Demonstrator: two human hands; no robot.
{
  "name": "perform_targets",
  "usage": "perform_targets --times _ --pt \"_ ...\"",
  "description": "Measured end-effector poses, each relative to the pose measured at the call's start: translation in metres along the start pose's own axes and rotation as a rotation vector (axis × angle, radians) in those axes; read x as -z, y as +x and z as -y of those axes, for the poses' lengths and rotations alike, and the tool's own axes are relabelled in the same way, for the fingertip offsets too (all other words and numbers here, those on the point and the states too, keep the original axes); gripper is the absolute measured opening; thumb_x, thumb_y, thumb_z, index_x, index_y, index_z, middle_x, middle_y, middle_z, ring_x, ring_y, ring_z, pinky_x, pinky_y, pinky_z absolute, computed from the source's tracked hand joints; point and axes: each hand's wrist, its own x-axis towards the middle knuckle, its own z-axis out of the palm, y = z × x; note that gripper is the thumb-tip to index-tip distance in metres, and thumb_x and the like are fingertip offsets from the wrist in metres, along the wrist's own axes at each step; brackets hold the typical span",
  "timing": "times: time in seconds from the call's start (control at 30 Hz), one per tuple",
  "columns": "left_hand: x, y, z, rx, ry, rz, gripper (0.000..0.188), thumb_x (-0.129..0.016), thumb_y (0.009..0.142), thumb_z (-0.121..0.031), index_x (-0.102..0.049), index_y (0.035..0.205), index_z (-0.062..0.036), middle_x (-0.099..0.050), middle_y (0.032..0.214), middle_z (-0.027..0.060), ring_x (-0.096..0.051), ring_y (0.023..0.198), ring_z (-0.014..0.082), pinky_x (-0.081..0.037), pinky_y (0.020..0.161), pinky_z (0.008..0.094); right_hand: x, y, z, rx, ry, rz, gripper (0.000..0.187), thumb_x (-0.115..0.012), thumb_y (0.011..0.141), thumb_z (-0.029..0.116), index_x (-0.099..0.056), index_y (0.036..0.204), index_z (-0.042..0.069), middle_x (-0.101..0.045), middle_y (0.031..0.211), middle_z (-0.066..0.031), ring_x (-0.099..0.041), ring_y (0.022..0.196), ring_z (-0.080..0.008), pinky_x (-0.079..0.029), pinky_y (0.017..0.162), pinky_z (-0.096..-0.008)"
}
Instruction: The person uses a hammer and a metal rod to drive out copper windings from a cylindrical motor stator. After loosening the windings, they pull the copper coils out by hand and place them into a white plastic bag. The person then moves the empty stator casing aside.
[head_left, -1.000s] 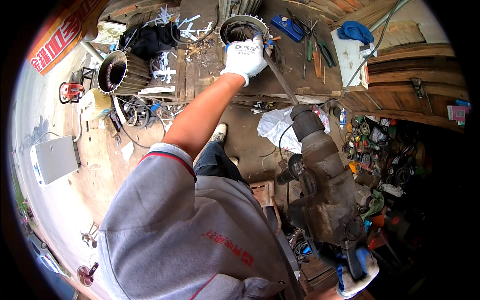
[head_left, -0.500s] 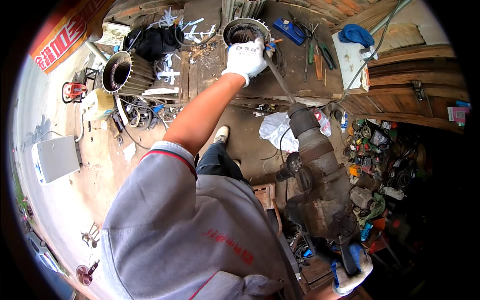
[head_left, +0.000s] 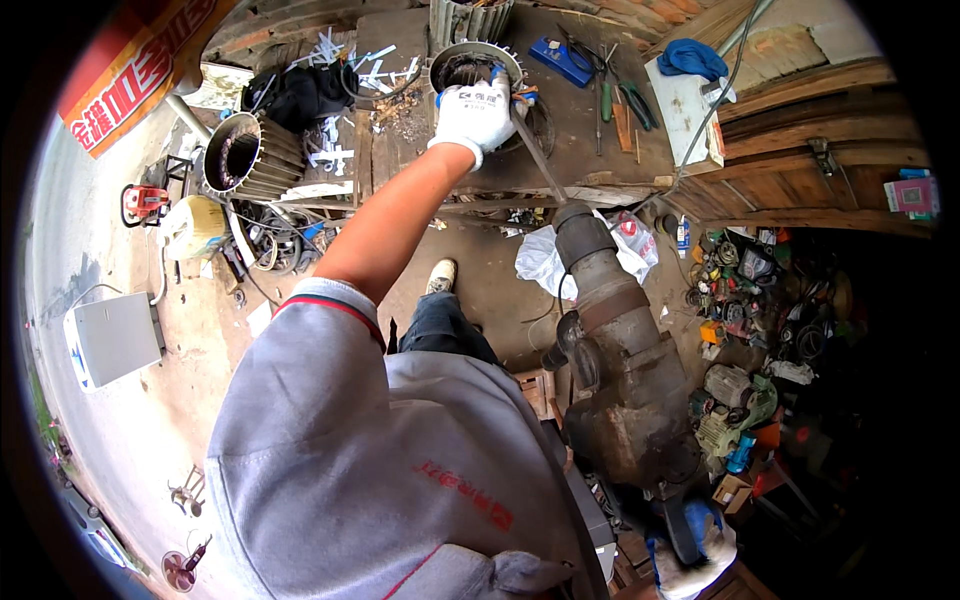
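A big worn demolition hammer (head_left: 630, 370) runs along my right side, with its long steel chisel (head_left: 540, 165) pointing up and left to the bench. My right hand (head_left: 692, 548), in a white and blue glove, is wrapped round the rear handle (head_left: 682, 525). My left hand (head_left: 474, 115), in a white glove, is closed round the front of the chisel, at the near rim of a round finned motor housing (head_left: 513, 66). Dark windings line the inside of that housing. The chisel's tip is hidden by my left hand and the housing.
Pliers (head_left: 636, 105), screwdrivers and a blue case (head_left: 562, 62) lie on the wooden bench (head_left: 560, 120). Another finned motor housing (head_left: 268, 155) lies at left. A white plastic bag (head_left: 540, 262) is on the floor. Motor parts (head_left: 735, 385) crowd the right side. A cable (head_left: 712, 110) crosses the bench's right end.
The view has shifted a little, so the bench sits slightly farther left and higher. Both hands keep their holds, and the hammer has moved slightly left in view.
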Motion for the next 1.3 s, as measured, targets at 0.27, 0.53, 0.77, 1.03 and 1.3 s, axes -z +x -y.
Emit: perform_targets --times 0.27,0.53,0.77,1.03,1.3 --pt "-0.02 -0.002 0.01 -0.135 -0.008 -0.114 0.043 -0.053 0.084 -0.038 -0.059 0.108 -0.003 -0.067 0.079 0.0166 -0.065 0.07 0.0315 -0.05 0.067 0.0422 0.062 0.031 -0.03 0.564 -0.414 0.687 0.051 -0.068 0.064 0.002 -0.048 0.111 -0.003 -0.058 0.107 -0.0258 -0.06 0.098 -0.0407 -0.05 0.086 -0.0497" --pt "-0.017 -0.004 0.01 -0.084 0.013 -0.119 0.038 -0.052 0.084 -0.034 -0.059 0.107 -0.0039 -0.067 0.076 0.0166 -0.065 0.07 0.031 -0.049 0.067 0.0415 0.026 0.013 -0.024 0.068 -0.351 -0.019 0.033 -0.049 0.085 0.025 -0.056 0.104 0.0 -0.058 0.108 -0.0256 -0.058 0.102 -0.0376 -0.048 0.083 -0.0444" --pt "-0.011 -0.004 0.005 -0.036 -0.008 -0.077 0.034 -0.051 0.084 -0.031 -0.06 0.104 -0.0051 -0.067 0.078 0.0166 -0.066 0.072 0.0317 -0.05 0.069 0.0425 0.028 0.026 -0.022 0.353 -0.354 0.408 0.03 -0.056 0.078 0.009 -0.051 0.106 -0.001 -0.054 0.115 -0.0271 -0.057 0.099 -0.0419 -0.048 0.083 -0.0523" --pt "-0.013 -0.001 0.003 0.004 -0.036 -0.097 0.035 -0.051 0.085 -0.036 -0.061 0.1 -0.0061 -0.067 0.074 0.0157 -0.065 0.067 0.0325 -0.051 0.063 0.0427 0.008 0.045 -0.011 0.466 -0.392 0.543 0.038 -0.063 0.072 0.008 -0.05 0.105 -0.003 -0.058 0.099 -0.0266 -0.061 0.09 -0.0415 -0.051 0.078 -0.0527" --pt "-0.009 0.002 0.003 0.018 -0.116 -0.073 0.034 -0.051 0.085 -0.037 -0.061 0.096 -0.0068 -0.067 0.077 0.0165 -0.065 0.07 0.0336 -0.051 0.065 0.0432 0.009 0.06 -0.005 0.735 -0.498 0.632 0.042 -0.072 0.062 0.003 -0.051 0.097 -0.006 -0.061 0.097 -0.0263 -0.063 0.09 -0.0391 -0.048 0.087 -0.0506"
